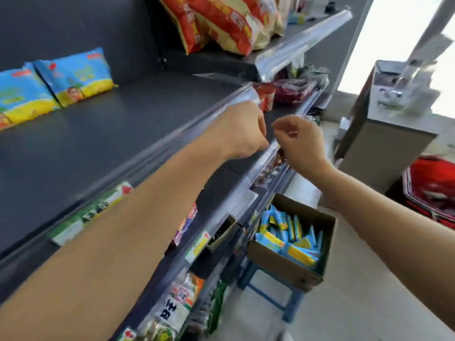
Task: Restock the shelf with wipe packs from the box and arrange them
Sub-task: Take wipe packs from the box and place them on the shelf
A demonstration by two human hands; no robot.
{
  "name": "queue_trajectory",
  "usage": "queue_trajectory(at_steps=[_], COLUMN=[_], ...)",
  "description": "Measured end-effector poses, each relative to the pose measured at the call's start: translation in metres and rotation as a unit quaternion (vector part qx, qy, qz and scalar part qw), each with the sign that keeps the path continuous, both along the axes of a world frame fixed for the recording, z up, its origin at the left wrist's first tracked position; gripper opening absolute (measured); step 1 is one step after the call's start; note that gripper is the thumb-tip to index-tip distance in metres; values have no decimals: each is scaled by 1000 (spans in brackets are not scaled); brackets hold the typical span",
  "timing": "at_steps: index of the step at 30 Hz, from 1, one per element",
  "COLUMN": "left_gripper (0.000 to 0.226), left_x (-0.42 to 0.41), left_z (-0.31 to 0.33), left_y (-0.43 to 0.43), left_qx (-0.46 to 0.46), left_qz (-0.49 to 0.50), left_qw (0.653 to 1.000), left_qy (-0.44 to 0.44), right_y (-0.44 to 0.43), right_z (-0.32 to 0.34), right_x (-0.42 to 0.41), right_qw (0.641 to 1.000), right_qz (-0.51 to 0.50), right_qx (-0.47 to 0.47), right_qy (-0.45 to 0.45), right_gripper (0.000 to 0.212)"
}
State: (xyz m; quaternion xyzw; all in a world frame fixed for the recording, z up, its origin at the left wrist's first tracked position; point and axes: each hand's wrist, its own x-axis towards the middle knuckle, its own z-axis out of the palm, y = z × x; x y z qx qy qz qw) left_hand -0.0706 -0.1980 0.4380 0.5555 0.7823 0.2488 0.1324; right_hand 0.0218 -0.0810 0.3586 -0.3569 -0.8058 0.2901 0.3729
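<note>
I see the dark shelf [103, 124], mostly bare, with two blue and yellow wipe packs [49, 87] leaning at its back left. Below on the right, the cardboard box [290, 267] stands on a blue stool [278, 301], and more packs of the same colours lie inside it. Both my arms reach over the shelf's clear front rail [187, 136]. My left hand [242, 130] is curled with fingers bent down at the rail, holding nothing I can see. My right hand [299, 139] is loosely closed and empty, just beside it.
</note>
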Motion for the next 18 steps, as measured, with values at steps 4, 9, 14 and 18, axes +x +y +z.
queue_trajectory(at_steps=[4, 9, 14, 18], left_gripper=[14, 25, 23, 11], left_x=[43, 79, 96, 99], left_z=[-58, -142, -228, -288], left_y=[83, 171, 220, 231], left_qx=[-102, -218, -291, -353], left_qz=[-33, -42, -15, 13], left_qw=[994, 974, 952, 923], left_qy=[-11, -40, -91, -155], right_y=[63, 126, 170, 186], right_z=[-57, -128, -194, -240], right_x=[58, 110, 142, 152], right_qw=[992, 953, 903, 865], right_qz=[-36, -10, 42, 74], right_qx=[-75, -164, -222, -265], right_qy=[-93, -253, -366, -419], right_gripper=[23, 23, 24, 25])
